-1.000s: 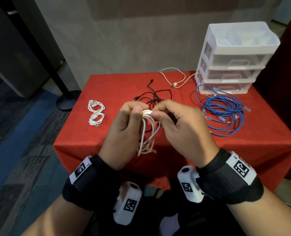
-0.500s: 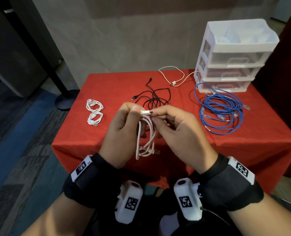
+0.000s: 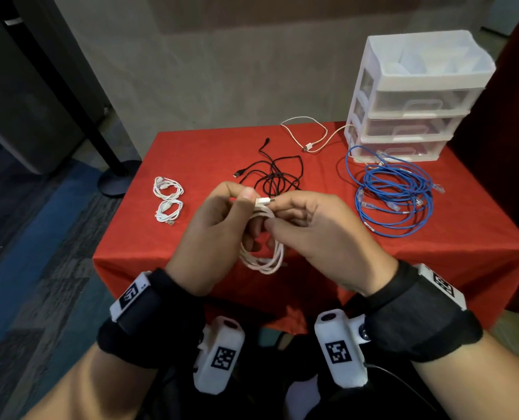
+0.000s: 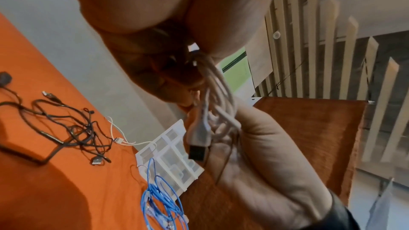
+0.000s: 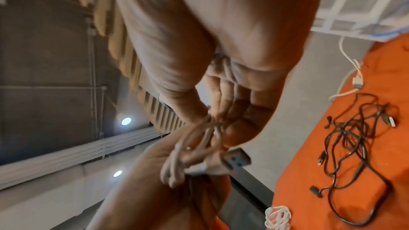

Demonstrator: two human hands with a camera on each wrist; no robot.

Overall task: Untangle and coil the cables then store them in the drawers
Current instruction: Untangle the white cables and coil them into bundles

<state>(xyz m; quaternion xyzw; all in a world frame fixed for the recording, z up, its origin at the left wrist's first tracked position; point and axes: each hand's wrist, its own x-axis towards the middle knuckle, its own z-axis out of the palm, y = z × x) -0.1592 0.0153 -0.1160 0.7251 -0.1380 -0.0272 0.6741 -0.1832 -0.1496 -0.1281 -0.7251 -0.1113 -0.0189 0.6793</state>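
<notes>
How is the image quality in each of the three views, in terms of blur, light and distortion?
Head view: dim but sharp, with the drawer unit leaning from wide-angle distortion. Left wrist view: the white cable is soft, the blue cable blurred. Right wrist view: motion blur on the right hand, glare from ceiling lamps.

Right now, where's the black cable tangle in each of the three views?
Head: black cable at table centre, just beyond the hands.
Left wrist: black cable at left, on the red cloth.
Right wrist: black cable at right, on the red cloth.
Shared landmark: the drawers, in all three.
</notes>
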